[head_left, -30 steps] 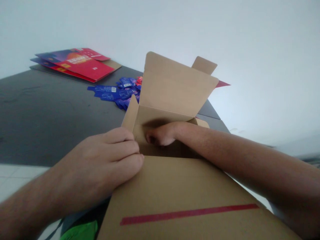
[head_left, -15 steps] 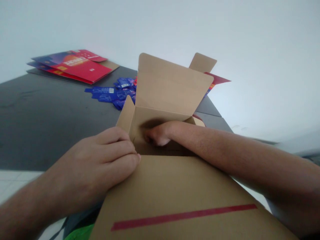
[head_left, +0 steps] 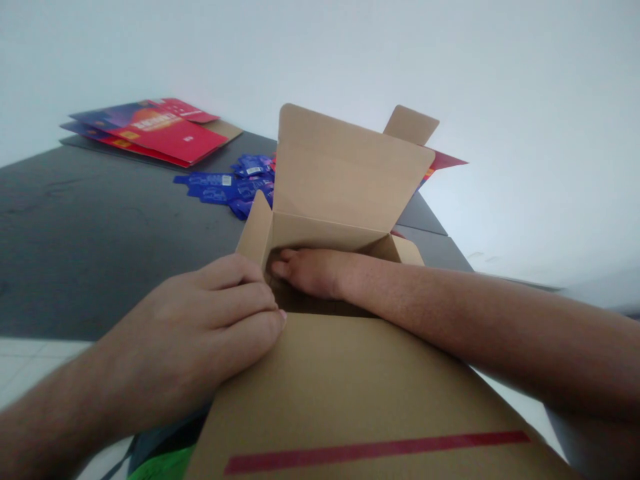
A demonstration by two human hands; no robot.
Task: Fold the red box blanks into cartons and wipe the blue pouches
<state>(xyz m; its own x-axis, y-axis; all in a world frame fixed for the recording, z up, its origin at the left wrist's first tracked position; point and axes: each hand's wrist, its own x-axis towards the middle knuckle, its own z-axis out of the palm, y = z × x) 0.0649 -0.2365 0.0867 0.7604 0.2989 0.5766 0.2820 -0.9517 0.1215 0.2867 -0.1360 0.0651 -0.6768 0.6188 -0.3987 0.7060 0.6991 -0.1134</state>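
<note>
A brown cardboard box (head_left: 350, 373) stands in front of me with its top open. Its far flap (head_left: 345, 167) is raised, and a red strip (head_left: 375, 453) crosses the near flap. My left hand (head_left: 220, 313) is closed over the box's near left edge, its fingers curled around the cardboard. Deep in the box, my right hand (head_left: 310, 270) reaches toward the left inner wall. Its visible fingers are stretched out and hold nothing I can see; the fingertips and the box floor are partly in shadow.
On the grey table (head_left: 125, 227) lie flattened red and blue printed cartons (head_left: 175, 133) at the back left. A pile of small blue flat boxes (head_left: 230, 187) lies behind the box's left side. Another red printed carton (head_left: 447, 160) shows behind the raised flap.
My right hand has moved slightly left inside the box, and its fingers have gone from curled to stretched out. My left hand keeps its hold on the box edge.
</note>
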